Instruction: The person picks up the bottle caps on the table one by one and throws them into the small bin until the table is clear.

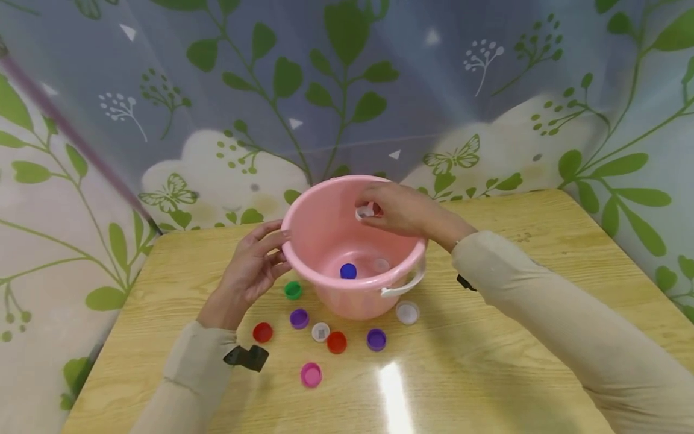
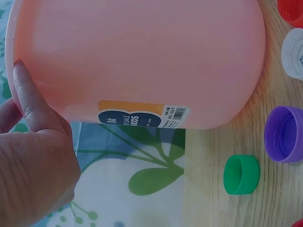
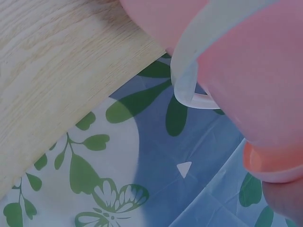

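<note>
At the pink bucket's (image 1: 355, 304) mouth, a white bottle cap (image 1: 362, 213) is pinched by the right hand (image 1: 403, 211); the rim (image 1: 358, 283) is gripped by the left hand (image 1: 249, 265). A blue cap (image 1: 348, 271) is noted inside, loose caps (image 1: 376, 340) on the table (image 1: 461, 386).

Partial "SALE", "OODS": bucket (image 2: 161, 56) label (image 2: 142, 115)

Cream sleeve (image 1: 190, 367) behind the left hand (image 1: 250, 265), black block (image 1: 247, 358) at its cuff, matching sleeve (image 1: 547, 319) behind the right hand (image 1: 403, 211), black tab (image 1: 466, 282) beneath
</note>
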The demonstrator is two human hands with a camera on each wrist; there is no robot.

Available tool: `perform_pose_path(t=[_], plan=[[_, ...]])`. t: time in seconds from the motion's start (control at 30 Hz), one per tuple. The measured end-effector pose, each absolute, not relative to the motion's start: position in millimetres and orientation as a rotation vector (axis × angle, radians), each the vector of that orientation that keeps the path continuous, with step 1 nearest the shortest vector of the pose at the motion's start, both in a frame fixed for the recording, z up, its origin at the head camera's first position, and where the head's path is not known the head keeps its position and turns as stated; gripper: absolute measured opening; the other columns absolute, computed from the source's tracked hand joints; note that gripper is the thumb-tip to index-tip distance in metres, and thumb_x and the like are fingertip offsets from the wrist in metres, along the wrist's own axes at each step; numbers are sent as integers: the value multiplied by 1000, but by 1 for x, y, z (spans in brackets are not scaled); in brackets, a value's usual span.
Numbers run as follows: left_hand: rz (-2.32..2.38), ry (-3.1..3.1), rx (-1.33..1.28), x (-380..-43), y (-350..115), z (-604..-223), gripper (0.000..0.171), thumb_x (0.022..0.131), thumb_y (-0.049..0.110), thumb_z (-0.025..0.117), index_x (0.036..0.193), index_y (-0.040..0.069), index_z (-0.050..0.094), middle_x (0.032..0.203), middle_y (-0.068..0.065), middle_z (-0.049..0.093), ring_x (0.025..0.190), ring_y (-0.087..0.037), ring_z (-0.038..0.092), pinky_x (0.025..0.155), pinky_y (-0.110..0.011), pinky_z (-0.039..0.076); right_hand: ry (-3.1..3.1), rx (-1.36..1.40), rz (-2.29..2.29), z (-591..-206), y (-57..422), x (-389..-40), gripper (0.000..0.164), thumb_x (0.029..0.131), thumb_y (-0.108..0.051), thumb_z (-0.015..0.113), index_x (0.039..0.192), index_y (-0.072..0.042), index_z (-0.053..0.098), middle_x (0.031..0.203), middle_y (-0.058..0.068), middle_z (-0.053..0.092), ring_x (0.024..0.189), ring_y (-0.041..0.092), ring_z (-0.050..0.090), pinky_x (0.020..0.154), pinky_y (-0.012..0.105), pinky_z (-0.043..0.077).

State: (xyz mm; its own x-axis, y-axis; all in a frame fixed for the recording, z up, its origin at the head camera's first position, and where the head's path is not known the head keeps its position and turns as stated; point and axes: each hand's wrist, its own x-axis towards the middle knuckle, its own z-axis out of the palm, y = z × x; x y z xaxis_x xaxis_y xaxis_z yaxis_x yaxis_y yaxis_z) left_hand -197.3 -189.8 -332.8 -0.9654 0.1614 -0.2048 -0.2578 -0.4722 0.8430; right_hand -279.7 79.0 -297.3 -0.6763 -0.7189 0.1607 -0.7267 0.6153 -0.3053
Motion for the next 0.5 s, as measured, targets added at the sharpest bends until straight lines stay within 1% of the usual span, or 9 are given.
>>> perform_pose_path(t=[0.13,0.27,0.37,0.5], plan=[[2507,1449,-141,-198,-190,-332,34,93,5,61,125,5,49,82,-10,59,61,-15,62,58,-25,56,-2811,1253,540,-295,79,-280,20,92,-21,66,107,-9,67,93,4,62,82,22,58,72,32,48],[2508,1432,-142,-198,-191,-333,35,93,5,61,126,5,48,82,-10,59,60,-15,62,57,-24,56,-2859,1228,514,-294,78,-279,28,91,-23,66,114,-8,66,103,7,66,88,22,61,79,34,50],[2507,1419,-137,-198,-190,-333,35,93,4,60,126,5,48,82,-10,59,60,-15,62,57,-24,56,-2892,1200,508,-294,79,-278,31,91,-22,66,118,-7,65,109,9,66,93,22,63,83,36,51],[2512,1426,-133,-197,-190,-334,35,93,5,61,126,5,49,84,-11,59,61,-16,63,58,-24,56,-2892,1166,557,-295,79,-277,27,91,-20,64,115,-7,67,103,6,67,90,19,63,80,34,52]])
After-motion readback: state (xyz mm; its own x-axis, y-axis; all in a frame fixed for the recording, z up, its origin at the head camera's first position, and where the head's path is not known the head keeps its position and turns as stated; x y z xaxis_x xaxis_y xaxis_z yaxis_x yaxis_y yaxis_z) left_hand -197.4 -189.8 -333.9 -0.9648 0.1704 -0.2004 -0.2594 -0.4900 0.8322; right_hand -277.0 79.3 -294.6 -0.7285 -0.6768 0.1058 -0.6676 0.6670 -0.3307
